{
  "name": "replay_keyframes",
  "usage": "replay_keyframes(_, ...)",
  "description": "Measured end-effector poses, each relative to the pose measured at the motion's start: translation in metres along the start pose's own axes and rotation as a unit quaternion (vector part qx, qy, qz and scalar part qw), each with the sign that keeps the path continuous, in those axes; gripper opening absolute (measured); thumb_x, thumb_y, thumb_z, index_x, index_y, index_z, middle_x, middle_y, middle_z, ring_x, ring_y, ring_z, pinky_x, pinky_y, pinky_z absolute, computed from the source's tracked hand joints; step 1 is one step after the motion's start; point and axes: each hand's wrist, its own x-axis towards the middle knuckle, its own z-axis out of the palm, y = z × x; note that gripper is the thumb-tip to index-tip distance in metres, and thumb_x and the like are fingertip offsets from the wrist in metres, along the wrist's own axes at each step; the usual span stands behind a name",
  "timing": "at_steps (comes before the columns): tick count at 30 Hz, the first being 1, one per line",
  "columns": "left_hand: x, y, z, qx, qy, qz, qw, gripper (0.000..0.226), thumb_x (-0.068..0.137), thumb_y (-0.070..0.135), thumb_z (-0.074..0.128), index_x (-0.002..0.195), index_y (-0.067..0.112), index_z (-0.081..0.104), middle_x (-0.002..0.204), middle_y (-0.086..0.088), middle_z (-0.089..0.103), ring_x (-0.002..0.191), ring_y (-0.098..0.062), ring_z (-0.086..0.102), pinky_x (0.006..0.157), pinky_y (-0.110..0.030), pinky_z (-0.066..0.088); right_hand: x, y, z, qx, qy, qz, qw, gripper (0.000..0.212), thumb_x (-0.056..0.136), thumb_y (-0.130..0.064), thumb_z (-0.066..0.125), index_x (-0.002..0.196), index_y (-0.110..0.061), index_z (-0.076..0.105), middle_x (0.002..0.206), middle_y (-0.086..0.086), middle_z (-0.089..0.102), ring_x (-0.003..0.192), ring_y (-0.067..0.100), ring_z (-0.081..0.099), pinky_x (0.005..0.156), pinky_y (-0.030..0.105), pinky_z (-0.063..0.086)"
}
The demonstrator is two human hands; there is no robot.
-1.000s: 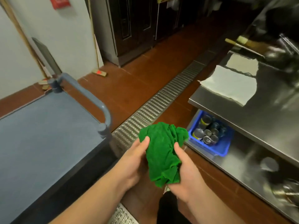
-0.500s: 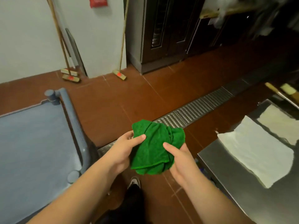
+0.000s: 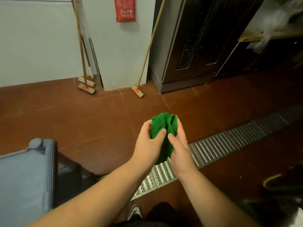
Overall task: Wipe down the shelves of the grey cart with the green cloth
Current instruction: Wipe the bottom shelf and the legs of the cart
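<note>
Green cloth (image 3: 161,128): bunched into a wad, held in the air between both hands above the brown tiled floor (image 3: 98,122), its lower end hanging over the metal drain grate (image 3: 216,148). Not touching the cart.
Left hand (image 3: 150,145): grasping the cloth from the left; fingers curled round its far side, thumb pressed onto the near face.
Right hand (image 3: 179,146): grasping the cloth from the right; fingers wrapped behind the wad, thumb lying along its front.
Hands, relation: close together, thumbs nearly meeting over the cloth.
Grey cart (image 3: 21,181): lower left of the view; top shelf seen from above, flat and blue-grey, with a raised rim. Its right edge carries a ribbed handle bar ending in a rounded corner post at the far corner. Well apart from the cloth.
Drain grate, position: runs diagonally across the floor from the lower centre to the right edge, passing under the forearms.
Brooms (image 3: 86,86): two, wooden-handled, leaning on the white wall at the far edge of the floor.
Third broom (image 3: 137,92): leaning at the wall corner, beside the dark cabinet (image 3: 205,40).
Red sign (image 3: 125,9): hung on the white wall, upper centre; text unreadable.
Shoe (image 3: 134,212): one, at the bottom edge, on the floor.
</note>
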Motion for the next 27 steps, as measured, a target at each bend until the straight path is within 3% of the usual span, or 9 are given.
replay_keyframes(2, 0.027, 0.013, 0.006, -0.058, -0.081, -0.057, 0.993, 0.029, 0.099, 0.035, 0.049, 0.125, 0.028, 0.059, 0.122, 0.001, 0.066, 0.113, -0.015, 0.063, 0.099, -0.039, 0.049, 0.035, -0.007, 0.001, -0.008, -0.042, 0.019, 0.999, 0.064, 0.094, -0.032, 0.056, 0.151, -0.047, 0.03, 0.149, -0.015, 0.047, 0.133, 0.007, 0.049, 0.104, 0.031, 0.047)
replay_keyframes(4, 0.061, 0.021, 0.004, -0.141, -0.128, -0.132, 0.973, 0.044, 0.097, 0.053, 0.039, 0.13, 0.029, 0.058, 0.131, 0.0, 0.062, 0.116, -0.013, 0.062, 0.094, -0.033, 0.051, 0.076, -0.015, 0.0, -0.024, -0.056, 0.045, 0.997, 0.075, 0.084, -0.04, 0.065, 0.149, -0.051, 0.029, 0.148, -0.015, 0.048, 0.133, 0.01, 0.049, 0.109, 0.042, 0.044)
replay_keyframes(7, 0.124, 0.029, -0.008, -0.22, -0.141, -0.196, 0.945, 0.061, 0.097, 0.055, 0.03, 0.135, 0.014, 0.055, 0.135, -0.001, 0.059, 0.123, -0.01, 0.056, 0.1, -0.03, 0.045, 0.152, -0.015, -0.004, -0.016, -0.021, 0.063, 0.998, 0.082, 0.08, -0.026, 0.078, 0.149, -0.039, 0.035, 0.138, -0.007, 0.059, 0.125, 0.017, 0.058, 0.105, 0.051, 0.047)
replay_keyframes(10, 0.19, 0.033, -0.017, -0.178, -0.113, -0.151, 0.966, 0.047, 0.1, 0.034, 0.034, 0.13, 0.009, 0.059, 0.139, 0.002, 0.056, 0.132, -0.008, 0.046, 0.112, -0.034, 0.032, 0.233, -0.014, 0.003, 0.01, 0.004, 0.068, 0.998, 0.06, 0.086, -0.003, 0.072, 0.137, -0.024, 0.05, 0.124, 0.004, 0.069, 0.112, 0.026, 0.067, 0.095, 0.054, 0.053)
replay_keyframes(13, 0.252, 0.041, -0.034, -0.139, 0.019, -0.116, 0.983, 0.03, 0.094, 0.007, 0.045, 0.116, 0.005, 0.064, 0.122, -0.01, 0.066, 0.117, -0.02, 0.058, 0.095, -0.036, 0.046, 0.312, -0.018, 0.021, 0.011, -0.028, 0.094, 0.995, 0.047, 0.088, 0.003, 0.067, 0.127, -0.019, 0.055, 0.119, 0.013, 0.07, 0.103, 0.032, 0.07, 0.085, 0.049, 0.057)
replay_keyframes(15, 0.283, 0.053, -0.053, -0.129, 0.11, -0.102, 0.98, 0.025, 0.085, 0.005, 0.054, 0.108, 0.007, 0.063, 0.113, -0.019, 0.068, 0.102, -0.026, 0.063, 0.082, -0.035, 0.05, 0.358, -0.022, 0.041, -0.003, -0.072, 0.115, 0.991, 0.047, 0.088, 0.002, 0.066, 0.129, -0.019, 0.054, 0.119, 0.013, 0.069, 0.102, 0.031, 0.07, 0.083, 0.048, 0.058)
replay_keyframes(18, 0.312, 0.075, -0.095, -0.119, 0.217, -0.078, 0.966, 0.022, 0.085, 0.002, 0.055, 0.105, 0.008, 0.06, 0.105, -0.015, 0.07, 0.093, -0.026, 0.064, 0.083, -0.039, 0.049, 0.412, -0.027, 0.086, -0.011, -0.128, 0.151, 0.98, 0.053, 0.089, -0.001, 0.067, 0.135, -0.023, 0.052, 0.122, 0.01, 0.069, 0.106, 0.032, 0.069, 0.089, 0.054, 0.056)
replay_keyframes(22, 0.326, 0.094, -0.171, -0.151, 0.352, -0.039, 0.923, 0.026, 0.094, -0.003, 0.041, 0.109, 0.007, 0.059, 0.103, -0.012, 0.069, 0.087, -0.023, 0.066, 0.084, -0.041, 0.051, 0.463, -0.033, 0.163, -0.027, -0.218, 0.188, 0.957, 0.045, 0.091, -0.001, 0.064, 0.122, -0.032, 0.058, 0.118, 0.007, 0.071, 0.103, 0.031, 0.07, 0.087, 0.053, 0.056)
replay_keyframes(27, 0.333, 0.106, -0.284, -0.186, 0.501, 0.031, 0.845, 0.026, 0.094, -0.005, 0.038, 0.103, 0.008, 0.057, 0.093, -0.01, 0.067, 0.079, -0.021, 0.064, 0.075, -0.034, 0.054, 0.516, -0.023, 0.291, -0.058, -0.324, 0.198, 0.923, 0.045, 0.091, -0.001, 0.063, 0.126, -0.028, 0.057, 0.119, 0.01, 0.07, 0.104, 0.034, 0.07, 0.087, 0.056, 0.056)
